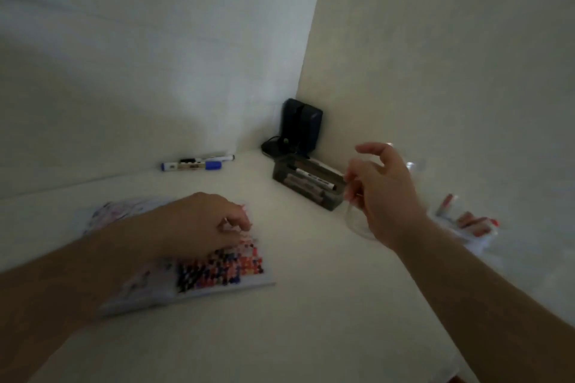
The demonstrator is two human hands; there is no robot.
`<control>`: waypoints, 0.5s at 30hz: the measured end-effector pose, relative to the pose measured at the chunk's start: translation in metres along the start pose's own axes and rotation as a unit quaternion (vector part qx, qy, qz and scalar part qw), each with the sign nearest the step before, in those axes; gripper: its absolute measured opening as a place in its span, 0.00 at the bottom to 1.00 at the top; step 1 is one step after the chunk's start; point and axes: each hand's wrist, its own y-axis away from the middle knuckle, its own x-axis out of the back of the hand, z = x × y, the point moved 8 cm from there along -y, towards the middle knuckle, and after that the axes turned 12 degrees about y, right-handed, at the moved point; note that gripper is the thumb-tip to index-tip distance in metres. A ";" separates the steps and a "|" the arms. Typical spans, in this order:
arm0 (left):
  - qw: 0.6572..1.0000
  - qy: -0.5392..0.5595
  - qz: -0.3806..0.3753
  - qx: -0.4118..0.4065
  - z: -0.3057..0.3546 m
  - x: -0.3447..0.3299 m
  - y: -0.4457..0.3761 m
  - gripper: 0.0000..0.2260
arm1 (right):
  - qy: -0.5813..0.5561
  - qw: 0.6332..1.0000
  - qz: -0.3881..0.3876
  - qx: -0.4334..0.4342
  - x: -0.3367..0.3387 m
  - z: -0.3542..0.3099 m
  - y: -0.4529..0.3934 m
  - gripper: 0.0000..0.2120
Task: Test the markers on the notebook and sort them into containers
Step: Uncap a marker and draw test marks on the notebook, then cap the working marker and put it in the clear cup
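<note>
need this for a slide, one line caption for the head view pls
Left hand rests on the scribbled notebook while the right hand hovers by a dark box of markers.

Notebook point(217, 274) — red, blue, black checks.

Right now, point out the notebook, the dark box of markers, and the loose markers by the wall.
notebook point(217, 274), head view, on the coloured scribbles of the page.
dark box point(281, 176), head view, on its left wall.
loose markers point(193, 164), head view, on the middle of the barrels.
</note>
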 end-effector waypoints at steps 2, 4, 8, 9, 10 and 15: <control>0.999 -0.011 0.039 0.019 -0.035 0.011 0.012 0.09 | 0.051 0.996 -0.066 0.022 -0.061 0.008 -0.004 0.11; 0.997 0.005 0.083 0.008 -0.055 0.017 0.022 0.08 | 0.124 0.984 -0.123 0.033 -0.124 0.018 -0.014 0.11; 0.991 0.036 0.123 -0.030 -0.068 0.014 0.026 0.09 | 0.332 0.912 -0.189 0.148 -0.241 0.031 -0.049 0.15; 0.990 0.044 0.127 -0.036 -0.063 0.014 0.024 0.09 | 0.400 0.876 -0.193 0.189 -0.258 0.034 -0.058 0.17; 0.989 0.053 0.131 -0.041 -0.060 0.013 0.023 0.10 | 0.452 0.841 -0.201 0.219 -0.273 0.040 -0.068 0.18; 0.986 0.072 0.145 -0.032 -0.070 0.013 0.027 0.11 | 0.537 0.775 -0.217 0.252 -0.327 0.059 -0.109 0.17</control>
